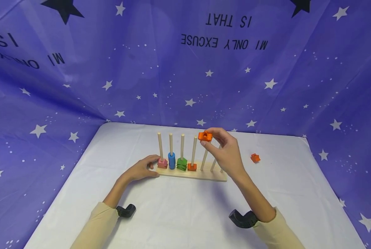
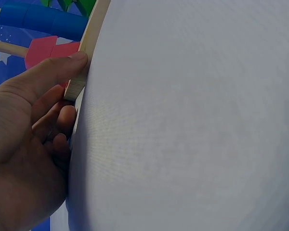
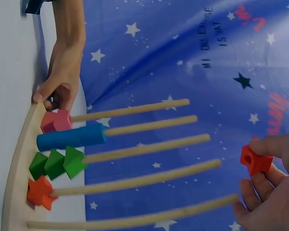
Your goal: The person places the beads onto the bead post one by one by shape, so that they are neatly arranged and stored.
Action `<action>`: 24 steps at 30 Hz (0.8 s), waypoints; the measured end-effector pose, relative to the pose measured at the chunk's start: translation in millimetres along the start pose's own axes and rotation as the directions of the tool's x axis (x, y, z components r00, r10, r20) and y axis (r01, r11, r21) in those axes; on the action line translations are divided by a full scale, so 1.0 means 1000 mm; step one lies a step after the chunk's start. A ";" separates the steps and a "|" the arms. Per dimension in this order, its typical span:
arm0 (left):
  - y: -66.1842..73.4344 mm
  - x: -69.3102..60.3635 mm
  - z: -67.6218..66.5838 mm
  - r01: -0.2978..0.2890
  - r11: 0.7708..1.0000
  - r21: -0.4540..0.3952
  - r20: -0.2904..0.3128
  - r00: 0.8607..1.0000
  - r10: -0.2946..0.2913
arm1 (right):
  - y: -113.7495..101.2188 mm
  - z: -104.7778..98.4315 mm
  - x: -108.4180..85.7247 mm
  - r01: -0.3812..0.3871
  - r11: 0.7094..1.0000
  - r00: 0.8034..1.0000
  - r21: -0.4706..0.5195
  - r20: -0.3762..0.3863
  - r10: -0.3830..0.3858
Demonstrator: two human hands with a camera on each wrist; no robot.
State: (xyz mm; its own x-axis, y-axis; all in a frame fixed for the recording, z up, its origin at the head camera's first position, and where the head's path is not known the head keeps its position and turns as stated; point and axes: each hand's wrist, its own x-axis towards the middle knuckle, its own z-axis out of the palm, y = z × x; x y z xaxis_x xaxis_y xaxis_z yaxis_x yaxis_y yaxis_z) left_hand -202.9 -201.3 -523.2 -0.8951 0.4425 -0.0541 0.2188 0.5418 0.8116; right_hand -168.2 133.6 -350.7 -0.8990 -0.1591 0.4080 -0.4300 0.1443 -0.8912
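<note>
A wooden stacking board (image 1: 191, 174) with several upright pegs stands on the table. At its left end my left hand (image 1: 141, 168) grips the base, the thumb on the near edge (image 2: 82, 67) and the other fingers curled behind. My right hand (image 1: 227, 152) pinches an orange star-shaped bead (image 1: 205, 136) near the pegs' top ends; its hole (image 3: 248, 159) shows in the right wrist view. Pink beads (image 1: 162, 163), blue cylinder beads (image 1: 171, 161), three green beads (image 3: 55, 164) and an orange star bead (image 3: 40, 192) sit low on separate pegs. My right hand hides part of the right-hand pegs.
Another orange star bead (image 1: 255, 158) lies on the white tablecloth (image 1: 179, 214), right of the board. A purple star-patterned curtain (image 1: 188, 79) hangs behind and along both sides. Each wrist wears a black camera mount (image 1: 243, 219).
</note>
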 end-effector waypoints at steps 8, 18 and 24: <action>0.001 0.000 0.000 0.012 1.000 0.008 -0.008 1.000 -0.012 | 0.015 0.021 0.015 -0.047 0.999 0.999 -0.001 -0.016 0.047; 0.002 -0.001 0.000 0.014 1.000 0.014 -0.004 1.000 -0.014 | 0.041 0.034 0.008 -0.159 0.987 0.986 0.040 -0.038 0.160; 0.003 0.000 -0.001 0.008 1.000 0.012 0.000 1.000 -0.008 | 0.082 0.046 -0.013 -0.283 0.958 0.956 0.053 -0.058 0.286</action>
State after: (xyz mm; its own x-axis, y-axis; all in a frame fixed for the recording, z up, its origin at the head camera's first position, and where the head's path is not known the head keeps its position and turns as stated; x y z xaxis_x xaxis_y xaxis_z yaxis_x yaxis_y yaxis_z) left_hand -202.8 -200.1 -520.8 -0.8969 0.4380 -0.0606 0.2163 0.5542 0.8038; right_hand -187.8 103.1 -438.4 -0.9877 -0.0537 0.1468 -0.1527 0.1312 -0.9795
